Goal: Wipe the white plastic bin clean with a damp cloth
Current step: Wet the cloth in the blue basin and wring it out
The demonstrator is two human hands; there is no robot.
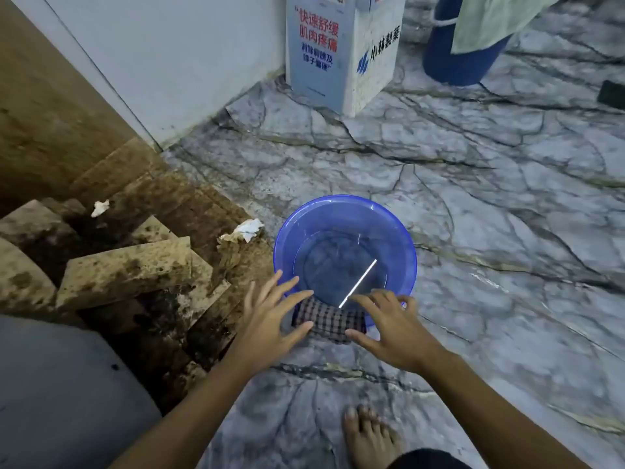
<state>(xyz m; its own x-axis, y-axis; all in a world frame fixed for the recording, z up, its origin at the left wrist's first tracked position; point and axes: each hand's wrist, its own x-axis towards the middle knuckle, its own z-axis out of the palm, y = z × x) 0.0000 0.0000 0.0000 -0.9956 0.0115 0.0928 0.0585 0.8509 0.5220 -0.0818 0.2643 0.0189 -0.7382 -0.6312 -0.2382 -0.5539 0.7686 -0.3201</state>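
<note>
Cloth (329, 321) draped over near rim of basin (345, 202), lower centre. Left hand (270, 319) and right hand (389, 328) flanking it, fingers spread straight, gripping nothing. Bin probably the white box (341, 52), top centre; not certain. Risks: snagging the rim on lifting, tipping water (338, 265) out; unwrung cloth dripping onto floor (473, 198).

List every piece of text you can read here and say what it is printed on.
"快速舒缓 肌肉疼痛": large red characters on the front of the white box.
"消除肩膀及 脖子僵硬": smaller blue characters below them on the same face.
"小林製薬": blue, beside a blue logo on the box's side face.
Fine print at the top and bottom of the front face: too small to read.
No text shows on the blue basin or the checked cloth.
</note>
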